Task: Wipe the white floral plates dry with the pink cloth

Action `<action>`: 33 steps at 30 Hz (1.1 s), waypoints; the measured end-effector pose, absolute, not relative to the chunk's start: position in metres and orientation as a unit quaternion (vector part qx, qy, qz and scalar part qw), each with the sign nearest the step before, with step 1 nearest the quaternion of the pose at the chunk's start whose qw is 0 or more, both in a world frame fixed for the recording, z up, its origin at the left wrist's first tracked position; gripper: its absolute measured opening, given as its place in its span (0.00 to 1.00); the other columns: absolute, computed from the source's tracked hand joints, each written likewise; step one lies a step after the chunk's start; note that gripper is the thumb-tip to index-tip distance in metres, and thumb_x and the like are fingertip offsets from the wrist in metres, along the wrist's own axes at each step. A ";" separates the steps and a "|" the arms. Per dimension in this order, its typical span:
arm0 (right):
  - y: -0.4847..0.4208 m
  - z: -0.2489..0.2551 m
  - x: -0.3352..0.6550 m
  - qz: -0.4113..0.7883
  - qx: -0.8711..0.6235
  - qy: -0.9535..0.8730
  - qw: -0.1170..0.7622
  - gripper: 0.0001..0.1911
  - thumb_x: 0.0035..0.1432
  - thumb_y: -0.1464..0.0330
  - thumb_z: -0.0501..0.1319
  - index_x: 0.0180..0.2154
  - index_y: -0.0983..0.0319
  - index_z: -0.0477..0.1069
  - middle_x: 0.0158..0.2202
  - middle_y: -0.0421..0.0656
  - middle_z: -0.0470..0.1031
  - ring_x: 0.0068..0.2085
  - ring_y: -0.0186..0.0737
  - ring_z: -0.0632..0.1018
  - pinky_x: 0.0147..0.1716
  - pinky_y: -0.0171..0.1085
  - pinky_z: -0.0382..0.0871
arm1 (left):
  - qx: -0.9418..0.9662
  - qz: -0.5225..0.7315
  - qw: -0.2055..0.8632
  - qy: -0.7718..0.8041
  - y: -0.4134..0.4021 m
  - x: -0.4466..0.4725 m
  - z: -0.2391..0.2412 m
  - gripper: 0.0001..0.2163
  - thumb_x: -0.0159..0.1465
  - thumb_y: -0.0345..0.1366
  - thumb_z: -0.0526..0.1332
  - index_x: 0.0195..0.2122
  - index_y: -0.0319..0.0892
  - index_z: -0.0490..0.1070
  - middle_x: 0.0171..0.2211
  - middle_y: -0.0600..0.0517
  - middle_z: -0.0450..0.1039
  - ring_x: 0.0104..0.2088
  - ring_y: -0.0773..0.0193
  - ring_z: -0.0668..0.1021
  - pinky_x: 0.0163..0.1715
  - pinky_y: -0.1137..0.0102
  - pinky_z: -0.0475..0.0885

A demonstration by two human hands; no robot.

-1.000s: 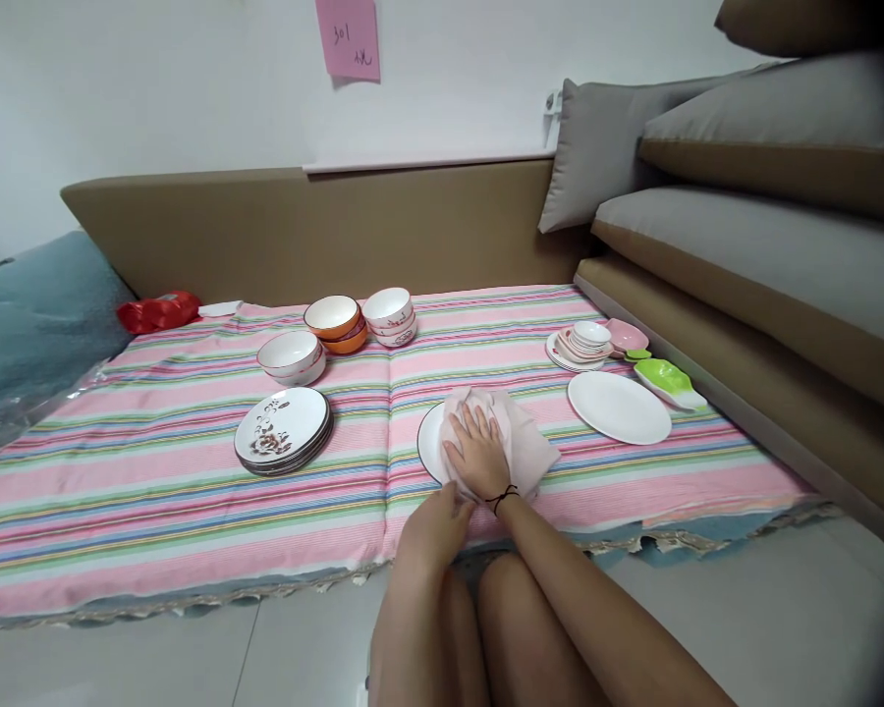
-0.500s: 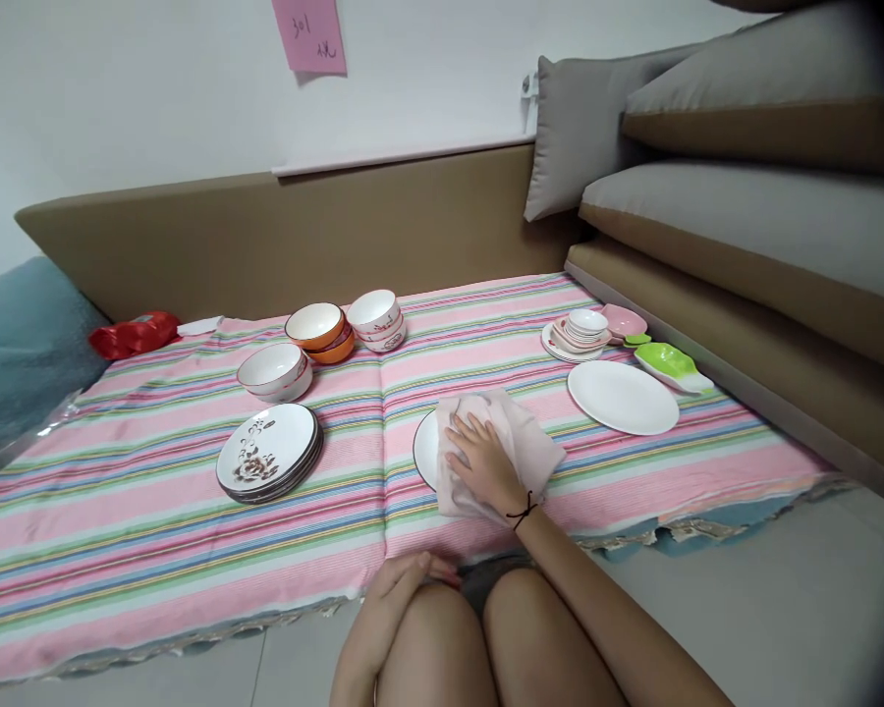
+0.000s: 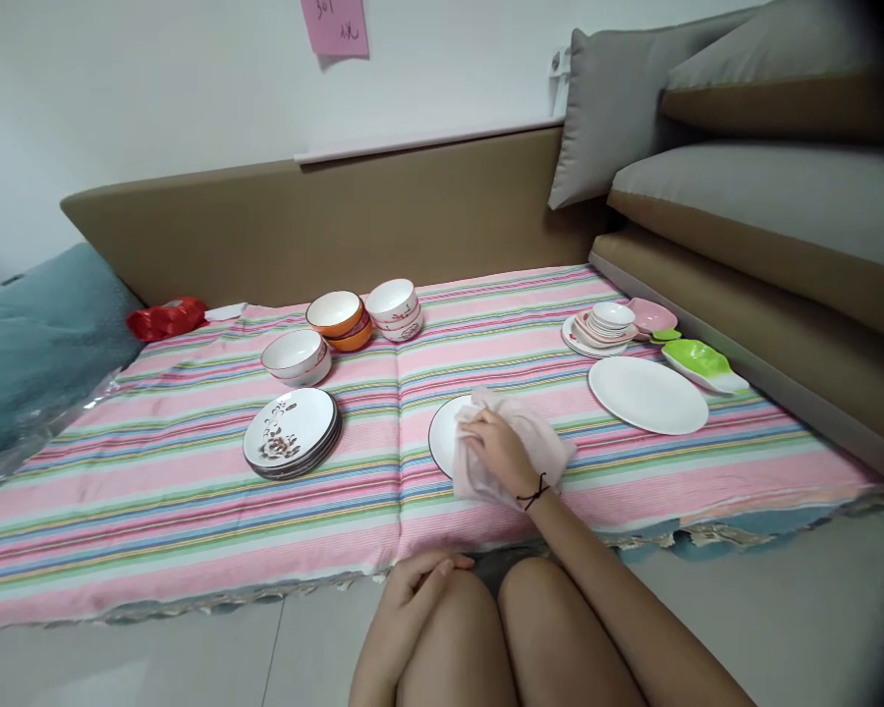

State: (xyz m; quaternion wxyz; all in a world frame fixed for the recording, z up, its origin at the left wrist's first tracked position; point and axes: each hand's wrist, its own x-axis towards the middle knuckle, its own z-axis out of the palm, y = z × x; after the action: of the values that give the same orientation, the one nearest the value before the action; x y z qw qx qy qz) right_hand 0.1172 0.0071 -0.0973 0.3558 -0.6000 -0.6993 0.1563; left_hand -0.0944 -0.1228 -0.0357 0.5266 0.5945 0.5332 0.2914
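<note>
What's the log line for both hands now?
right hand: pinching pale pink cloth | cloth: partly covering dark-rimmed white plate | left hand: resting on left knee | left of plate: stacked floral plates

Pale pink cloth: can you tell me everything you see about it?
The pale pink cloth looks thin, soft and crumpled, with loose folds. It covers much of a white, dark-rimmed plate and spills onto the striped cover. The right hand grips a bunched part from above.
</note>
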 end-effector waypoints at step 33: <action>0.014 -0.053 0.117 0.145 -0.601 -0.757 0.212 0.13 0.55 0.78 0.55 0.41 0.65 0.74 0.45 0.50 0.75 0.47 0.41 0.74 0.49 0.38 0.66 | 0.720 0.004 0.158 0.676 -0.005 0.008 0.011 0.19 0.65 0.32 0.47 0.54 0.34 0.65 0.54 0.36 0.68 0.53 0.50 0.73 0.48 0.61 0.69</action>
State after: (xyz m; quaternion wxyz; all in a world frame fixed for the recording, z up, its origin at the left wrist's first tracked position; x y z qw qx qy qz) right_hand 0.1172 0.0144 -0.0531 0.2117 -0.6010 -0.7569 0.1455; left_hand 0.0078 -0.0054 0.0112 0.1585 0.7201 0.6756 0.0043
